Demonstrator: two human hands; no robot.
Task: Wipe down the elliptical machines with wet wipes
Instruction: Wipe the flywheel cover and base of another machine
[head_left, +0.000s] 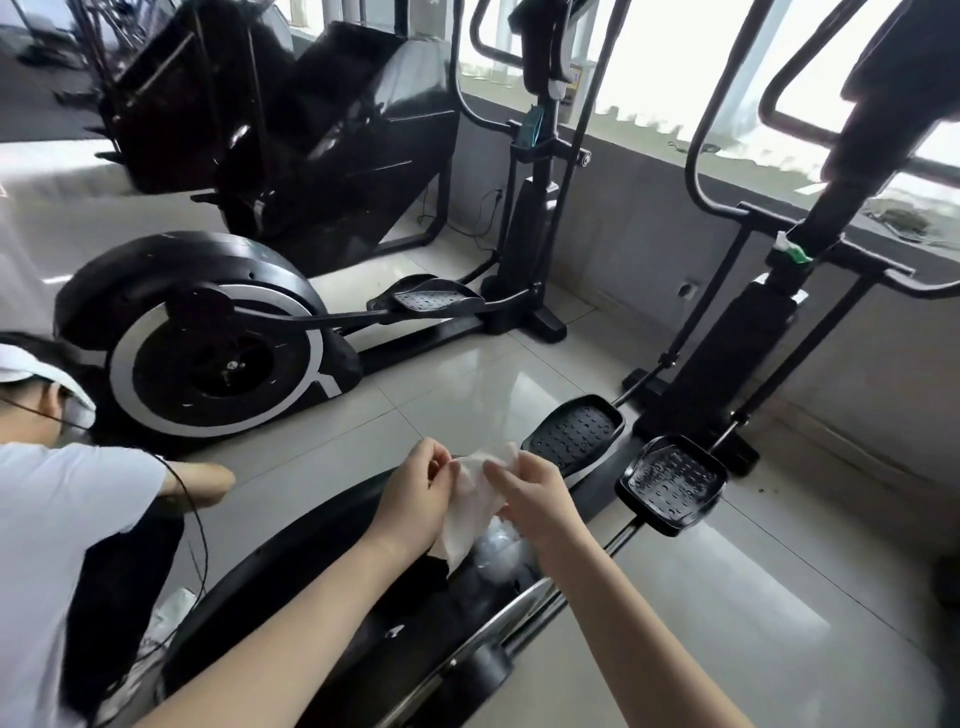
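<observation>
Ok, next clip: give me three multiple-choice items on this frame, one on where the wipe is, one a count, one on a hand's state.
1. Where is the wet wipe?
A) flat on the floor tiles
B) held in the air over the near elliptical's black housing
C) draped over a handlebar

2. How many pedals of the near elliptical show?
A) none
B) four
C) two

3. What is the left hand doing?
A) pinching the wipe
B) lying flat on the floor
C) gripping a handlebar

Answers:
1 B: the left hand and the right hand hold the white wipe up above the housing.
2 C: two black studded pedals sit side by side, right of the hands.
3 A: its thumb and fingers close on the wipe's upper edge.
</observation>
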